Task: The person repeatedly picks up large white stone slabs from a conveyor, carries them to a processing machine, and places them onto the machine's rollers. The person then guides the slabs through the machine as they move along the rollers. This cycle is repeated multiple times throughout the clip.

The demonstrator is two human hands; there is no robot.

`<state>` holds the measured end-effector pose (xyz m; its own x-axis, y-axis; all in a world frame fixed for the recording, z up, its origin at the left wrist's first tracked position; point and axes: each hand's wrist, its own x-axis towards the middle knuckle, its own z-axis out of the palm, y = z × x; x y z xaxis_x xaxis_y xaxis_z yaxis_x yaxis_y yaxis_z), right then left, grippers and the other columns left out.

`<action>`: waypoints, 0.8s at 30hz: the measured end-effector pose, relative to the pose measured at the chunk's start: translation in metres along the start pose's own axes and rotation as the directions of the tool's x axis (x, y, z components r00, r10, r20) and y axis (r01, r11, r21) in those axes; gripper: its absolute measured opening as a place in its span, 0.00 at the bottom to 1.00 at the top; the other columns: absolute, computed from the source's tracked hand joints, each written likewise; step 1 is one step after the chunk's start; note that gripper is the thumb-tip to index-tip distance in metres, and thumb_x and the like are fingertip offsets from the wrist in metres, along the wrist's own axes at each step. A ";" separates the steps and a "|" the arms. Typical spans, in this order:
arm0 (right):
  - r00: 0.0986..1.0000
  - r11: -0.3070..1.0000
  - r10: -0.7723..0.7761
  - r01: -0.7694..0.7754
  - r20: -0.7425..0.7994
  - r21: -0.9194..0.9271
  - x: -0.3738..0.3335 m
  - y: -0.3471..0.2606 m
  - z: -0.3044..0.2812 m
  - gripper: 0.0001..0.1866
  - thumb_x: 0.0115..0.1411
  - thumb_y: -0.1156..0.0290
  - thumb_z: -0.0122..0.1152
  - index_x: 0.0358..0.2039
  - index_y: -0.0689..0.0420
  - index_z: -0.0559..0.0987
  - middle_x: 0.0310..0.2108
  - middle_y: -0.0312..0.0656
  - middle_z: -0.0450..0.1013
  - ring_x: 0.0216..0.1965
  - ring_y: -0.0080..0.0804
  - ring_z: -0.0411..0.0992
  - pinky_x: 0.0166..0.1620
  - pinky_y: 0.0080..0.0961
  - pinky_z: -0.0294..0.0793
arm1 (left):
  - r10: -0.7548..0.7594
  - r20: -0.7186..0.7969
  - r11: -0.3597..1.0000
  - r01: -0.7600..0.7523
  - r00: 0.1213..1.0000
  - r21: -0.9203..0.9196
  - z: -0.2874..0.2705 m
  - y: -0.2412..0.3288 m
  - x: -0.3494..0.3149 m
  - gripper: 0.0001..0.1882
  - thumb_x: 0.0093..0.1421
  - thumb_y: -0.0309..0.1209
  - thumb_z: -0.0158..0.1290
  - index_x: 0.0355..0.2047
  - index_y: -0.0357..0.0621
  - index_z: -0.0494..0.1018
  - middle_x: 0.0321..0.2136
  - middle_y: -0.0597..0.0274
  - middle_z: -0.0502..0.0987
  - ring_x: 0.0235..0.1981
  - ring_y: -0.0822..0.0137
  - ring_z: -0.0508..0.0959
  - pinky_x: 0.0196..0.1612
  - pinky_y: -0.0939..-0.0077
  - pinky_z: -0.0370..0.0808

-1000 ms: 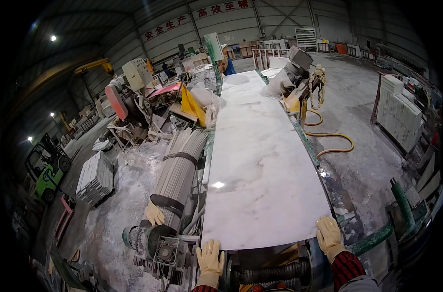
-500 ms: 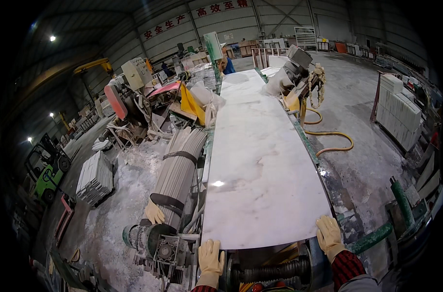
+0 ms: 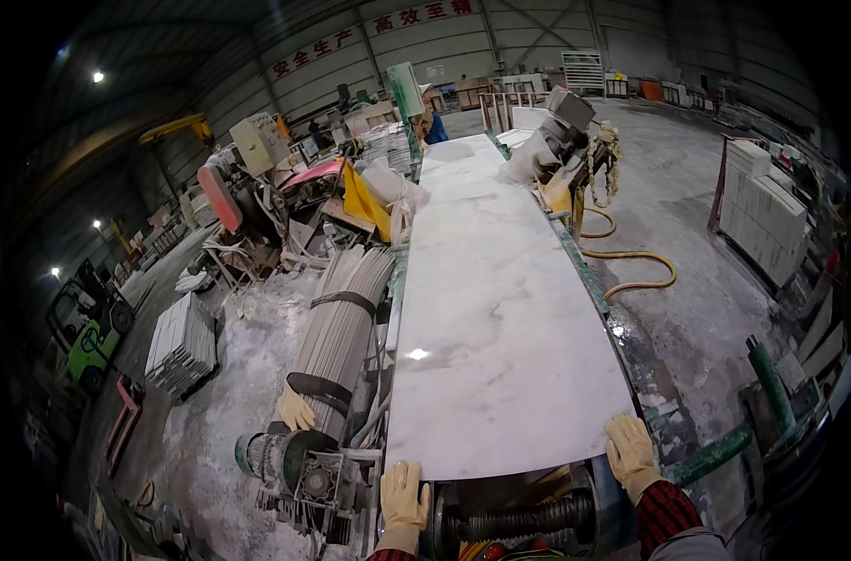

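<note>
A long, polished white stone slab (image 3: pixel 500 318) with faint brownish veining lies flat on a roller machine and stretches away from me. At its near left corner is my left hand (image 3: pixel 404 503), in a cream rubber glove, fingers extended and lying against the edge. My right hand (image 3: pixel 633 453), gloved alike under a red-and-black striped cuff, rests by the near right corner, its fingers stretched forward along the edge. Neither hand is wrapped round anything; the undersides of both are hidden. Below the slab's near edge shows a dark ribbed roller (image 3: pixel 519 521).
An electric motor (image 3: pixel 274 460) and a strapped bundle of long grey strips (image 3: pixel 336 341) stand left, with a loose cream glove (image 3: pixel 295 408) beside them. Green pipes (image 3: pixel 715 455) jut at right. A yellow hose (image 3: pixel 645 254) crosses the floor. Stacked slabs (image 3: pixel 766 210) and a green forklift (image 3: pixel 91 351) stand farther off.
</note>
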<state>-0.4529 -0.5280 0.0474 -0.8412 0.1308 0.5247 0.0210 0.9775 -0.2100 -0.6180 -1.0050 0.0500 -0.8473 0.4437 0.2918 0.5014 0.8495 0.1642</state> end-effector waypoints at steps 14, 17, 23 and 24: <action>1.000 1.000 -0.008 0.008 0.006 0.005 0.003 -0.010 -0.011 0.20 0.61 0.70 0.62 0.54 0.60 0.79 0.55 0.56 0.75 0.57 0.59 0.71 0.64 0.55 0.67 | 0.073 -0.008 0.994 -0.073 0.997 -0.084 -0.007 0.003 -0.004 0.29 0.66 0.37 0.58 0.66 0.43 0.70 0.65 0.40 0.70 0.64 0.35 0.69 0.68 0.43 0.64; 1.000 1.000 -0.021 0.021 -0.009 -0.005 0.002 -0.009 -0.010 0.20 0.60 0.69 0.62 0.53 0.60 0.79 0.55 0.56 0.75 0.56 0.59 0.71 0.63 0.55 0.67 | 0.075 -0.018 0.994 -0.076 0.997 -0.073 -0.005 0.002 -0.005 0.28 0.66 0.37 0.58 0.65 0.43 0.70 0.65 0.40 0.70 0.65 0.35 0.69 0.68 0.44 0.65; 1.000 1.000 -0.023 0.023 -0.009 0.016 0.000 -0.010 -0.012 0.20 0.60 0.70 0.62 0.53 0.60 0.78 0.54 0.56 0.75 0.56 0.60 0.71 0.62 0.56 0.67 | 0.069 -0.016 0.995 -0.070 0.998 -0.075 -0.007 0.004 -0.007 0.28 0.66 0.36 0.58 0.65 0.43 0.70 0.65 0.40 0.70 0.65 0.35 0.69 0.69 0.44 0.65; 1.000 1.000 -0.022 0.023 -0.006 0.019 0.000 -0.011 -0.013 0.20 0.60 0.70 0.62 0.53 0.60 0.78 0.54 0.56 0.75 0.56 0.60 0.71 0.62 0.56 0.67 | 0.069 -0.014 0.994 -0.070 0.997 -0.083 -0.008 0.004 -0.006 0.28 0.66 0.36 0.58 0.65 0.43 0.70 0.64 0.40 0.70 0.65 0.35 0.69 0.69 0.44 0.64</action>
<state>-0.4466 -0.5363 0.0601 -0.8380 0.1099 0.5345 -0.0080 0.9769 -0.2134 -0.6093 -1.0068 0.0560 -0.8079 0.4975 0.3159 0.5726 0.7896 0.2208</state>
